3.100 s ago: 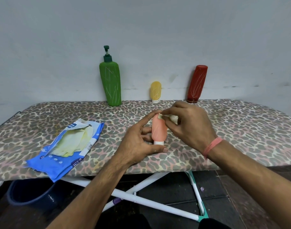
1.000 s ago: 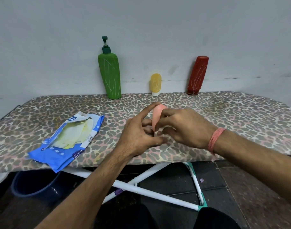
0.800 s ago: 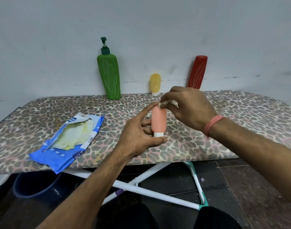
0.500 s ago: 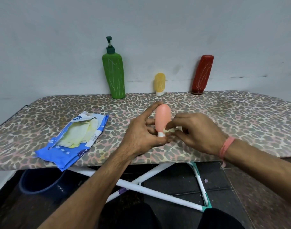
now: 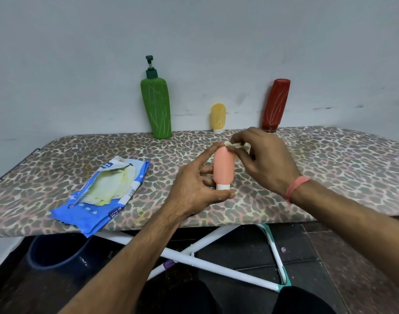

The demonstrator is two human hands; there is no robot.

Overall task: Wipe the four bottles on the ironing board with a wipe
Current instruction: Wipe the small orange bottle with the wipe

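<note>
Wall (image 5: 194,30): a plain pale grey wall rose behind the board, with faint dark marks low down.
Ironing board (image 5: 330,168): it spanned the view under a leopard-print cover; white crossed legs showed beneath its near edge.
Bucket (image 5: 58,252): a dark blue one stood on the floor under the board's left end, partly hidden by the edge.
Wipes pack (image 5: 96,200): a blue packet lay flat on the left part of the board, torn open, with pale yellowish sheets showing inside.
Green bottle (image 5: 156,107): the tallest bottle, with a dark green pump, stood at the far edge against the wall, its body streaked with pale scratch-like marks.
Red bottle (image 5: 276,105): it stood cap down at the far edge, leaning against the wall, with the same pale streaks.
Left hand (image 5: 194,189): its thumb lay across below the white cap, its forefinger reached up to the rounded top, and the other fingers curled behind, so it gripped the pink bottle.
Right hand (image 5: 264,162): its fingers were bunched together, pinching the wipe at the bottle's top; a pink band circled the wrist.
Pink bottle (image 5: 224,168): it was held upright, cap down, over the middle of the board, between the two hands.
Yellow bottle (image 5: 218,117): the smallest at the far edge, it stood cap down between the green and red bottles.
Wipe (image 5: 235,145): a small crumpled pale scrap touched the pink bottle's top, mostly hidden by the fingers.
</note>
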